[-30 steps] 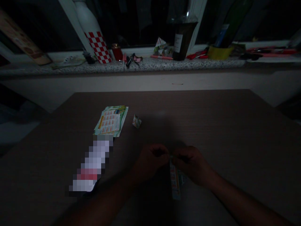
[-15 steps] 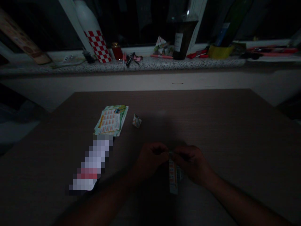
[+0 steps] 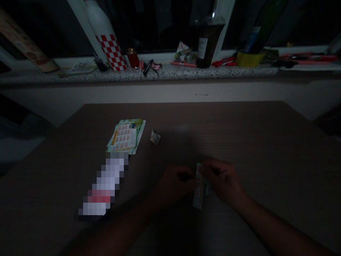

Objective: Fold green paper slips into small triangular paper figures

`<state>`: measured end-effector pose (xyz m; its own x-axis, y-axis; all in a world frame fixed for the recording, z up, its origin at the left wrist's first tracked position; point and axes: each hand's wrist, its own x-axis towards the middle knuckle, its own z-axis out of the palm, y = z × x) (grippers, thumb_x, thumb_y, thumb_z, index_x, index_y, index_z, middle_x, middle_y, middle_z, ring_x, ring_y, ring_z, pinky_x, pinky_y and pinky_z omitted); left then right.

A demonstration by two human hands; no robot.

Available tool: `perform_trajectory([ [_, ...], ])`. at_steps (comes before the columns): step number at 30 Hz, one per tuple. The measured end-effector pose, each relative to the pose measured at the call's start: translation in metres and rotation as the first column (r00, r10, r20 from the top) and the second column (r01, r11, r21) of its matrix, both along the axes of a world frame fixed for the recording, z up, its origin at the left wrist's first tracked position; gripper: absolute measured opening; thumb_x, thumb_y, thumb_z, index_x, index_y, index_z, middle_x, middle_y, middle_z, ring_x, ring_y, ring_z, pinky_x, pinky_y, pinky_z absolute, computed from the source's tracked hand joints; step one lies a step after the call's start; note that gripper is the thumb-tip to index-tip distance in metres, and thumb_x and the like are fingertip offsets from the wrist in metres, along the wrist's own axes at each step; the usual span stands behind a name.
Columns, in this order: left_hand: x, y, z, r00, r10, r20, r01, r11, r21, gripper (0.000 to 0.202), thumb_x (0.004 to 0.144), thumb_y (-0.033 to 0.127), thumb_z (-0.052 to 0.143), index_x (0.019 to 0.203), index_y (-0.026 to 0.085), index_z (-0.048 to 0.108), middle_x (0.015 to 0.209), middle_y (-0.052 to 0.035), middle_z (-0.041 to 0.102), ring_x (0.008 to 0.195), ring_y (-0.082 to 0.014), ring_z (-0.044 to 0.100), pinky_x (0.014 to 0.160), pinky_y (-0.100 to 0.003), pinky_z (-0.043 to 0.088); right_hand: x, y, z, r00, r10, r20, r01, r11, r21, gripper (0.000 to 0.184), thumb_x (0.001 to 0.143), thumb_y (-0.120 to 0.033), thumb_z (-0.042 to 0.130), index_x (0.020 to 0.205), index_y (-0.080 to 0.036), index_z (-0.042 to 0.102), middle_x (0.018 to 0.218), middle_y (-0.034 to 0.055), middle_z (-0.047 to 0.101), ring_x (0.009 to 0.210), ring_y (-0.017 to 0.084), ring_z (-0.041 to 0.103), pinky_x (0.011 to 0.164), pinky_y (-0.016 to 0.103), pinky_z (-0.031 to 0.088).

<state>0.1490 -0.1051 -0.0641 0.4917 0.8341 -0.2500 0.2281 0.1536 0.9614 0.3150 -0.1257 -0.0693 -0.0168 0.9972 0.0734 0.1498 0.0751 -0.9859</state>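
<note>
The room is dim. Both hands meet over the near middle of a brown table. My right hand pinches the top of a narrow folded strip of printed paper that hangs down between the hands. My left hand is curled closed against the strip's left side, its fingertips touching it. A small folded paper piece lies farther back on the table. A stack of printed calendar sheets lies to the left of it.
A blurred-out flat object lies near the stack. Behind the table runs a speckled window sill with a white bottle with red checks, a dark bottle, a yellow tape roll, pens and folded paper.
The paper strip has been lifted and shifted slightly right, its top now higher. My right hand rose with it; my left hand dropped a little to the strip's side.
</note>
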Motion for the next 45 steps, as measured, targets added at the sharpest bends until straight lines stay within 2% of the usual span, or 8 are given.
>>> perform_trajectory([
  [9,-0.001,-0.004,-0.004,0.995,-0.081,-0.053,0.081,0.997,0.006,0.009,0.071,0.021,0.064,0.072,0.013,0.067,0.065,0.0012,0.060,0.058,-0.0102,0.051,0.054,-0.020,0.038,0.005,0.006,0.002,0.986,-0.126,-0.107,0.121,0.991,-0.048,0.031,0.078,-0.037,0.061,0.055,-0.018,0.051,0.050,-0.0041,0.040,0.045,0.009,0.034,0.041,0.021,0.028],
  [15,-0.004,-0.005,-0.005,0.996,-0.071,-0.050,0.071,0.997,-0.002,0.007,0.069,0.020,0.062,0.071,0.013,0.064,0.062,0.0020,0.057,0.055,-0.0097,0.049,0.051,-0.019,0.035,0.015,0.011,0.003,0.974,-0.202,-0.106,0.199,0.979,-0.036,0.031,0.079,-0.037,0.062,0.057,-0.018,0.051,0.050,-0.0051,0.038,0.045,0.008,0.033,0.040,0.021,0.027],
  [20,-0.003,-0.003,-0.002,0.998,-0.041,0.048,0.043,0.999,-0.030,0.015,0.074,0.025,0.055,0.071,0.013,0.064,0.061,0.0011,0.056,0.054,-0.0102,0.048,0.051,-0.020,0.035,0.014,0.010,0.002,0.983,-0.156,-0.100,0.151,0.987,-0.058,0.032,0.078,-0.041,0.062,0.057,-0.018,0.053,0.050,-0.0047,0.038,0.044,0.009,0.035,0.040,0.021,0.029],
  [26,-0.002,-0.004,0.002,0.990,-0.115,-0.083,0.120,0.991,0.055,0.028,0.079,0.028,0.054,0.057,0.012,0.062,0.050,0.0047,0.044,0.047,-0.0068,0.036,0.045,-0.019,0.024,0.005,0.008,0.000,0.991,-0.108,-0.073,0.105,0.994,-0.036,0.033,0.076,-0.040,0.062,0.054,-0.018,0.050,0.050,-0.0043,0.038,0.044,0.008,0.034,0.040,0.021,0.028],
  [31,-0.003,-0.003,-0.001,0.988,-0.122,-0.099,0.126,0.992,0.030,0.023,0.078,0.027,0.055,0.066,0.013,0.070,0.057,0.0012,0.061,0.050,-0.0095,0.050,0.047,-0.019,0.032,0.006,0.010,0.001,0.984,-0.168,-0.052,0.168,0.986,0.000,0.032,0.076,-0.038,0.061,0.054,-0.018,0.050,0.049,-0.0043,0.037,0.045,0.009,0.033,0.040,0.021,0.027],
  [36,-0.003,-0.003,-0.003,0.994,-0.088,-0.058,0.087,0.996,-0.010,0.016,0.074,0.025,0.063,0.078,0.014,0.074,0.066,-0.0008,0.069,0.056,-0.0112,0.057,0.052,-0.019,0.039,0.009,0.011,0.000,0.981,-0.191,-0.042,0.191,0.982,0.009,0.030,0.078,-0.036,0.059,0.056,-0.018,0.052,0.051,-0.0041,0.038,0.046,0.009,0.033,0.041,0.022,0.026],
  [40,-0.001,-0.003,-0.003,0.998,-0.063,0.008,0.064,0.996,-0.063,0.017,0.068,0.024,0.071,0.082,0.014,0.073,0.076,-0.0029,0.071,0.065,-0.0137,0.061,0.059,-0.021,0.045,0.009,0.011,-0.001,0.977,-0.212,-0.030,0.213,0.976,0.037,0.031,0.079,-0.035,0.059,0.054,-0.018,0.050,0.050,-0.0045,0.037,0.046,0.009,0.033,0.042,0.022,0.027],
  [45,-0.001,-0.002,-0.006,0.997,-0.021,0.077,0.026,0.998,-0.062,0.023,0.064,0.016,0.072,0.086,0.015,0.068,0.073,-0.0004,0.067,0.064,-0.0114,0.058,0.058,-0.020,0.043,0.012,0.010,-0.001,0.973,-0.219,-0.075,0.220,0.976,-0.007,0.031,0.076,-0.037,0.063,0.054,-0.018,0.052,0.049,-0.0050,0.039,0.044,0.009,0.034,0.041,0.021,0.028],
])
